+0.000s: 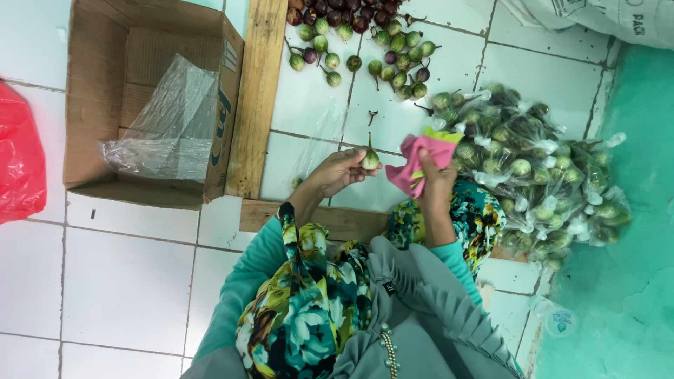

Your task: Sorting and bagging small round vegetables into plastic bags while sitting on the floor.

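Small green eggplant point(370, 160) in left hand point(342, 170) fingers — stem up-frame, long axis vertical; right hand point(434, 172) fingers around pink cloth point(421, 161).

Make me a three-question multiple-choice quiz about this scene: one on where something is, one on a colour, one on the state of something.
1. Where does the pile of filled clear bags lie?
A. Inside the cardboard box
B. On the floor by the right hand
C. On the red bag

2. What colour is the cloth in the right hand?
A. Pink with a yellow-green edge
B. Blue
C. White

3. What state is the cardboard box in?
A. Taped shut
B. Crushed flat
C. Open, with clear plastic inside

Answers:
1 B, the bags of small round eggplants sit heaped on the tiles next to the right hand.
2 A, the cloth shows pink, with a yellow-green edge at its top.
3 C, the flaps stand open and only crumpled clear plastic shows inside.
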